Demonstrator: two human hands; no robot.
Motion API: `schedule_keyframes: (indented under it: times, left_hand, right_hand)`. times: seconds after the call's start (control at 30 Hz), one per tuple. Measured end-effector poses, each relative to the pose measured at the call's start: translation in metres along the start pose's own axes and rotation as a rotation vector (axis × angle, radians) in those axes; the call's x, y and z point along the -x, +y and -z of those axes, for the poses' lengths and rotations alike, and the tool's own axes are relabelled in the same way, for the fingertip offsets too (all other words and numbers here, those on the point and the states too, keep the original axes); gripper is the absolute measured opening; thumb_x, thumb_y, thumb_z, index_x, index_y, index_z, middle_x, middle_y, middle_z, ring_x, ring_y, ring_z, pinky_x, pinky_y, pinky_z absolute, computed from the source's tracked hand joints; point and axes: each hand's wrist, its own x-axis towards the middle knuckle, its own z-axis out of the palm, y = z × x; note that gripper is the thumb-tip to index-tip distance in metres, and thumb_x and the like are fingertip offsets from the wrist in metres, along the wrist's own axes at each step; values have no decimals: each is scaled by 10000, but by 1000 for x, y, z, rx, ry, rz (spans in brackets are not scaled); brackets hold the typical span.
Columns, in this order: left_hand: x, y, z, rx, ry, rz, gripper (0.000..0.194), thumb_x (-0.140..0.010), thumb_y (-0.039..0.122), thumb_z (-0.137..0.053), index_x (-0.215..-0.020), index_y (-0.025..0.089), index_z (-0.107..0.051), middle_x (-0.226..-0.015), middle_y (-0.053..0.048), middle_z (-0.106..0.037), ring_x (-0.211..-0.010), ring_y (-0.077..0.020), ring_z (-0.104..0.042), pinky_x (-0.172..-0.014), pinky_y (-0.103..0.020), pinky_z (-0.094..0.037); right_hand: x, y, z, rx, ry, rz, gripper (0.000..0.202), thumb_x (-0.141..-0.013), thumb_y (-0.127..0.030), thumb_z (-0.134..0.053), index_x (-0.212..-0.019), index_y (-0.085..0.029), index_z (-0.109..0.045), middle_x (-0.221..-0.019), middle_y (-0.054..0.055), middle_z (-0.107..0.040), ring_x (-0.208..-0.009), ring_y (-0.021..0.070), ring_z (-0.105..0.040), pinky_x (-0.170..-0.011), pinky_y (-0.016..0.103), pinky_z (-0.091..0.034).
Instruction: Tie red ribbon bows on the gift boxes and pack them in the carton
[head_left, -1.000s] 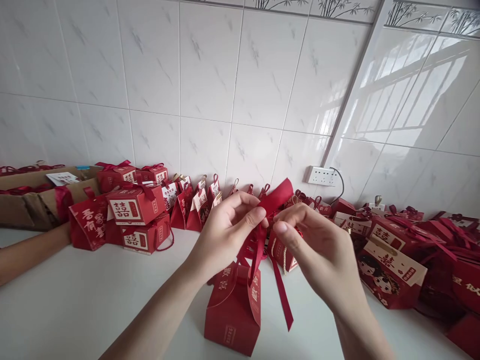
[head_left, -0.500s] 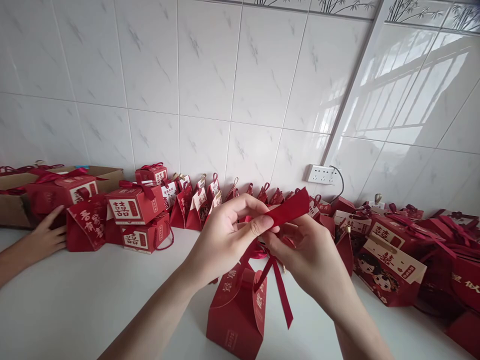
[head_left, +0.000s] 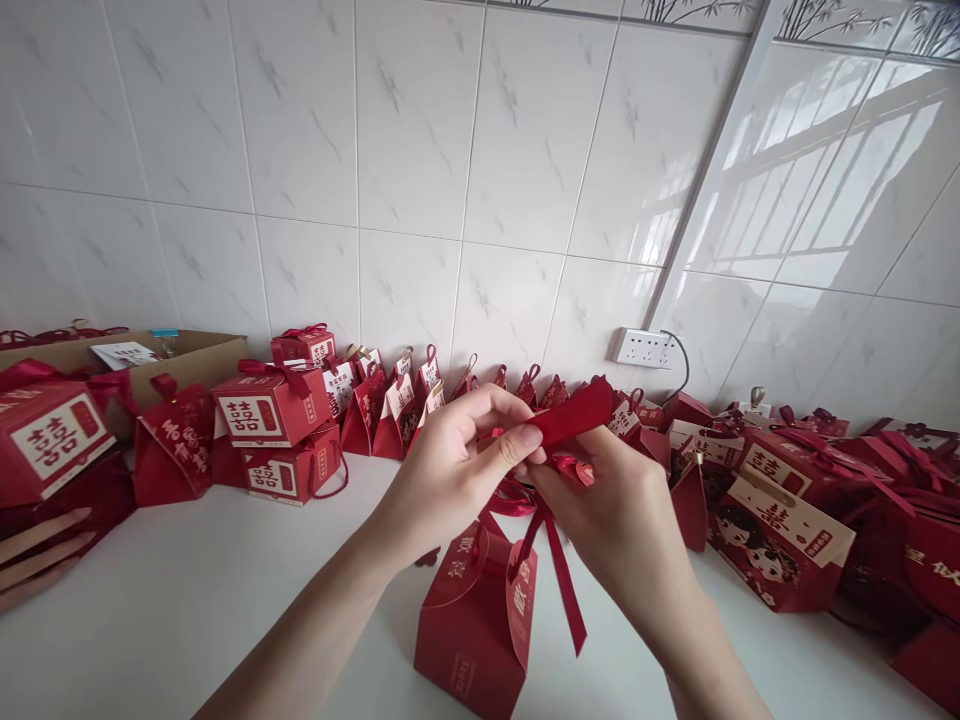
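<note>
My left hand (head_left: 469,465) pinches a wide, flat red ribbon (head_left: 574,412) between thumb and fingers, and the ribbon slants up to the right. Close beside it, my right hand (head_left: 604,490) has its fingers bent around the ribbon's underside, its fingertips partly hidden. Below both hands, a red gift box (head_left: 472,630) with curved flaps and gold lettering stands upright on the white table (head_left: 315,620). A narrow ribbon tail (head_left: 566,590) hangs from its top on the right. More red ribbon loops show just under my fingers.
At the left edge another person's hand (head_left: 41,550) is by a red box (head_left: 52,440). Behind it stands an open cardboard carton (head_left: 202,358). Stacked red boxes (head_left: 259,410) and several more boxes line the tiled wall. Others crowd the right side (head_left: 780,545). A power strip (head_left: 643,348) is on the wall.
The other person's hand and a red box have moved left and nearer, away from the carton. My hands stay in nearly the same place, the right fingers shifted slightly under the ribbon.
</note>
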Motion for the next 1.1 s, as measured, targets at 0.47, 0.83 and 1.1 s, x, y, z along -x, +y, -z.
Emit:
schedule_keyframes:
  times: [0.47,0.83,1.1]
  left_hand:
    - [2,4,-1,58,-63,5,155,-835,317,-587,-790,173,-553,-684,-1,-607,-646,-109,-592,-595,-215,-480]
    - [2,0,0,95,-28,-15,133,-845,307,-579,-831,177,-553,-743,10,-626,-733,-97,-602,-685,-204,-484]
    - [-8,-13,7,-40,224,-61,194,-815,353,-599,-796,171,-536,-701,8,-625,-681,-120,-624,-644,-229,-498]
  right_hand:
    - [-8,11,22,-595,-429,-122,185,-765,-251,-679,-943,-201,-669,-818,25,-700,-745,162,-649,-619,239,-533]
    - [-11,6,26,-559,-321,-277,215,-783,-377,-662,-868,-179,-659,-762,33,-697,-657,136,-640,-540,200,-502]
    - [-10,8,33,-200,-222,-305,210,-817,-387,-575,-851,-189,-634,-646,0,-603,-544,105,-519,-423,190,-375]
